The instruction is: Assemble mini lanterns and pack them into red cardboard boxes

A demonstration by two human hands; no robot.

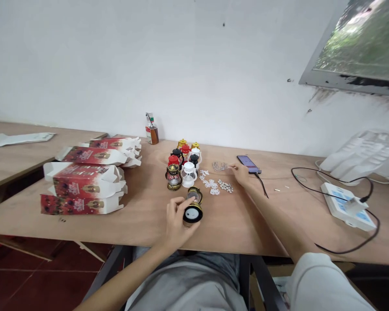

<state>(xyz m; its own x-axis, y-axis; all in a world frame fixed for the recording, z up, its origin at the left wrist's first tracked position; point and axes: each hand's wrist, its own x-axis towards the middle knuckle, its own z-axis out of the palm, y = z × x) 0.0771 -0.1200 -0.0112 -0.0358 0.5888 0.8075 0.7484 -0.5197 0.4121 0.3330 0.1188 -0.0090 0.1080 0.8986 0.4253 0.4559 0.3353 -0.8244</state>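
My left hand (176,222) is closed around a small black-and-gold lantern (193,212), tipped so that its round base with a white disc faces me. Over the table, my right hand (240,175) has its fingertips pinched at the edge of a pile of tiny shiny metal pieces (218,166). Whatever is between those fingertips is too small to make out. Nearby lie small white cut pieces (210,184) and a cluster of small round button-like discs (226,186). Behind the held lantern stand several upright mini lanterns, among them a white one (188,176) and a bronze one (173,178).
Red-and-white printed boxes (81,185) lie stacked at left. A bottle of brown liquid (152,133) stands by the wall. Beyond my right hand is a phone (247,163) on a cable. At right are a white power strip (345,207), looping black cord and white plastic packaging (353,157).
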